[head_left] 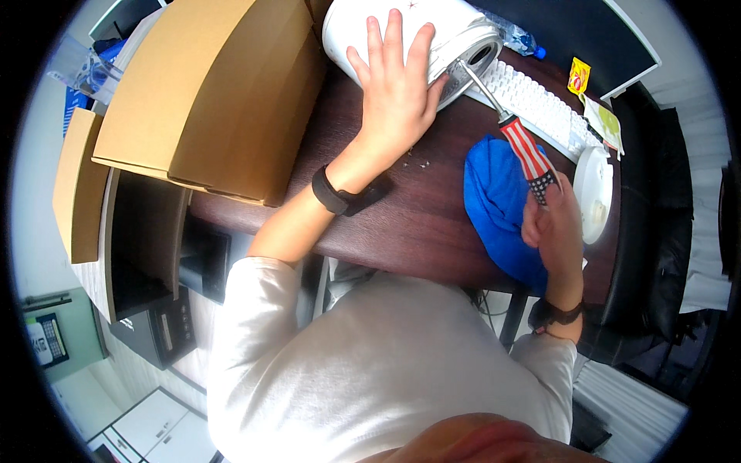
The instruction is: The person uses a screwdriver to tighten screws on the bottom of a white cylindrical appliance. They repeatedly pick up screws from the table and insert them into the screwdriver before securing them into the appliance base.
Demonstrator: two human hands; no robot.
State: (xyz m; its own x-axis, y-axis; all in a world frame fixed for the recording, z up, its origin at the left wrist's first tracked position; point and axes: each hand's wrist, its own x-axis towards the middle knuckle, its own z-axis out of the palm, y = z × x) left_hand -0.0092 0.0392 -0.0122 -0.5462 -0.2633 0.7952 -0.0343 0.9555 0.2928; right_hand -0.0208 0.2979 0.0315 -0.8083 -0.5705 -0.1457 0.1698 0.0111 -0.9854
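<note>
A white cylindrical appliance (pixel 346 38) lies on its side at the back of the dark wooden desk (pixel 386 231). My left hand (pixel 395 100) rests on it with fingers spread, the thumb near its right-hand end, where a dark round opening shows. In my right hand (pixel 557 224) is a screwdriver (pixel 527 150) with a striped, starred red, white and blue handle. Its metal shaft points up and left, and the tip meets the appliance's end near the rim. Whether it sits in a screw is too small to tell. Beneath the screwdriver handle lies a crumpled blue cloth (pixel 494 204).
A large cardboard box (pixel 239 100) stands at the desk's left. Behind the cloth are a white keyboard (pixel 532 100) and a yellow packet (pixel 579 76). A white round cover (pixel 593 193) lies at the right. A monitor (pixel 579 31) and a plastic bottle (pixel 521 38) are farther back.
</note>
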